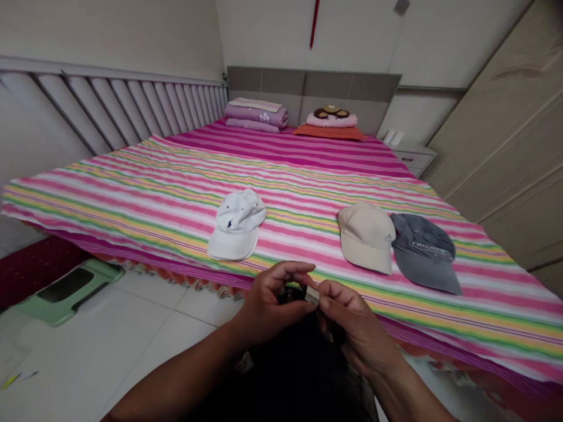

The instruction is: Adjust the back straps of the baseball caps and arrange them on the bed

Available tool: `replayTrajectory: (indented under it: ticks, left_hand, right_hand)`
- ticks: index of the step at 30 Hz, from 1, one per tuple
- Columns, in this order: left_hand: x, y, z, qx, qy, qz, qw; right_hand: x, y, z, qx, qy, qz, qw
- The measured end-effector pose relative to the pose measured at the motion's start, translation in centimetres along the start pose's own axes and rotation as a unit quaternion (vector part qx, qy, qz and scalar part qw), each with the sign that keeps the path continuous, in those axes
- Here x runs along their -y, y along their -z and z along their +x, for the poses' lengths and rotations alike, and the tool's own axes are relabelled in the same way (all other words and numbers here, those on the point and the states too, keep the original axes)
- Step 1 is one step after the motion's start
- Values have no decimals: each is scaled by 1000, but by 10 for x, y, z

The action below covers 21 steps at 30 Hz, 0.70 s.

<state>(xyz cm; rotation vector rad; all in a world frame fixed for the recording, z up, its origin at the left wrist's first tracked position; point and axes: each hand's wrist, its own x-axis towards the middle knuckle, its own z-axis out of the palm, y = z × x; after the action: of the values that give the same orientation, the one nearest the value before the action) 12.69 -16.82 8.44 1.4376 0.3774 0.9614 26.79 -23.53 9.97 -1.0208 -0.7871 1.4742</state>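
Observation:
Just in front of my body, my left hand (279, 299) curls its thumb and fingers around a small dark item (292, 294). My right hand (347, 313) pinches a short pale strip (312, 294) at that item's right end. What the whole thing is, I cannot make out, as my fingers and the black area below hide much of it. Three caps lie on the bed beyond my hands: a white cap (238, 224) ahead to the left, a beige cap (366, 237) to the right, and a dark grey cap (424, 251) touching the beige one.
A striped sheet (145, 193) covers the bed. Folded purple bedding (255, 117) and a pink pillow (331, 121) lie by the headboard (281, 88). A green stool (65, 293) stands on the tiled floor at left. A white nightstand (413, 157) is at far right.

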Motion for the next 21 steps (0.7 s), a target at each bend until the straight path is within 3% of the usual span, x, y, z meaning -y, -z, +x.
replayTrajectory:
  ticks: [5,9,12,18,21]
  left_hand:
    - [-1,1,0,-10,-19,-41,999]
    - [0,0,0,7,4,-37,999]
    - [0,1,-1,19,13,-50,998]
    - [-5,4,0,-21,-5,-80,997]
    - [-5,2,0,-19,18,-78,997]
  right_hand:
    - [-1,8,-1,11,2,-42,999]
    - [-2,7,-1,12,32,-68,997]
    - [0,7,0,35,15,-53,998]
    - [4,19,-1,42,-3,-118,992]
    - [2,18,-1,41,-6,-107,993]
